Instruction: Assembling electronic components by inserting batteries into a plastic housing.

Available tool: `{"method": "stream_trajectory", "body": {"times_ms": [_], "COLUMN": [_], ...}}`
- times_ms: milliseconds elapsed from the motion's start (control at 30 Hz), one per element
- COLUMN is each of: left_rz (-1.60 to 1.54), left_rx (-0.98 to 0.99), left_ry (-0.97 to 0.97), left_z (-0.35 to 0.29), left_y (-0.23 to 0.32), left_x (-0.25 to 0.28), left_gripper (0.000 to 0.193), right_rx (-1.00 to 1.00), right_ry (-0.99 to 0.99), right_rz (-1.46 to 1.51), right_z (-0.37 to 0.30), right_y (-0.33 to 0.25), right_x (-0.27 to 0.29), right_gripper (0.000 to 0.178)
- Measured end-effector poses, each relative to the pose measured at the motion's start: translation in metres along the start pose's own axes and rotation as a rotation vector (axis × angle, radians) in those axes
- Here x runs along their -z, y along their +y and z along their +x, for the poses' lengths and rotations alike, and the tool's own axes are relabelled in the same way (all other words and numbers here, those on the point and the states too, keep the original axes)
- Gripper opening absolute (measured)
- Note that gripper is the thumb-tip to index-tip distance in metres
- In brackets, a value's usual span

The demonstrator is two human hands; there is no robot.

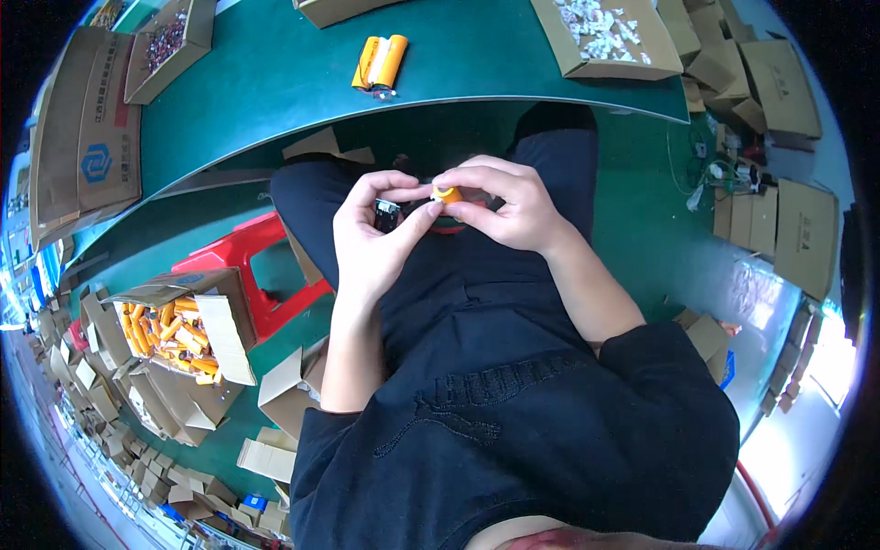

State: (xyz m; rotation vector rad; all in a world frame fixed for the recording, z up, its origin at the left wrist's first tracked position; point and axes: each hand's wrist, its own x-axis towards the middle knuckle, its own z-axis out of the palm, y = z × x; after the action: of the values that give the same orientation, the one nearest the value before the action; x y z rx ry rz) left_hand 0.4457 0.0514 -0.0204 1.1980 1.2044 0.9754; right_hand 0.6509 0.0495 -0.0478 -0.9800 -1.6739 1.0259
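Observation:
My left hand (371,227) and my right hand (515,203) meet above my lap, both with closed fingers. An orange cylindrical battery (449,195) sits between the right thumb and fingers, its end turned toward the left hand. Thumb and fingertips of the left hand press at that same end, where something small and pale shows. Against the left palm rests a small black-and-silver part, seemingly a circuit board (386,215); the fingers partly cover it. Ahead on the green table, a pair of orange batteries (379,62) lies side by side with short wires at the near end.
The table edge (431,99) curves just beyond my knees. Open trays of small dark parts (167,42) and white parts (600,29) stand on the table. To the left are a red stool (240,259) and a carton of orange batteries (170,335). Cardboard boxes (779,87) are stacked right.

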Motion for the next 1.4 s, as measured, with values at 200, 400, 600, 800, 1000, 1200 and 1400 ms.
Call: {"method": "stream_trajectory", "body": {"times_ms": [200, 400, 600, 800, 1000, 1200, 1400], "left_rz": [0.111, 0.198, 0.01, -0.061, -0.152, -0.15, -0.337], "left_rx": [-0.037, -0.087, -0.009, 0.019, 0.024, -0.081, 0.018], "left_ry": [0.039, 0.028, 0.015, 0.0, 0.011, -0.013, -0.04], "left_z": [-0.004, -0.006, -0.005, -0.002, 0.001, -0.002, -0.009], "left_y": [0.003, 0.009, 0.003, -0.004, -0.006, -0.017, -0.011], "left_x": [-0.002, 0.0, -0.002, -0.002, -0.004, -0.004, 0.004], "left_gripper": [0.029, 0.026, 0.029, 0.036, 0.037, 0.035, 0.028], "right_rx": [0.001, 0.009, -0.005, 0.013, -0.202, -0.405, -0.385], "right_ry": [0.026, 0.021, 0.004, -0.079, 0.014, 0.21, 0.264], "right_rz": [0.002, -0.033, -0.022, -0.007, 0.32, 0.585, 0.68], "right_z": [-0.003, -0.005, -0.009, -0.007, -0.011, -0.01, -0.004], "right_y": [0.0, 0.002, 0.001, 0.003, -0.002, 0.013, 0.009], "right_x": [-0.003, -0.004, -0.005, -0.001, -0.015, -0.01, 0.025], "right_gripper": [0.033, 0.032, 0.033, 0.032, 0.031, 0.035, 0.036]}}
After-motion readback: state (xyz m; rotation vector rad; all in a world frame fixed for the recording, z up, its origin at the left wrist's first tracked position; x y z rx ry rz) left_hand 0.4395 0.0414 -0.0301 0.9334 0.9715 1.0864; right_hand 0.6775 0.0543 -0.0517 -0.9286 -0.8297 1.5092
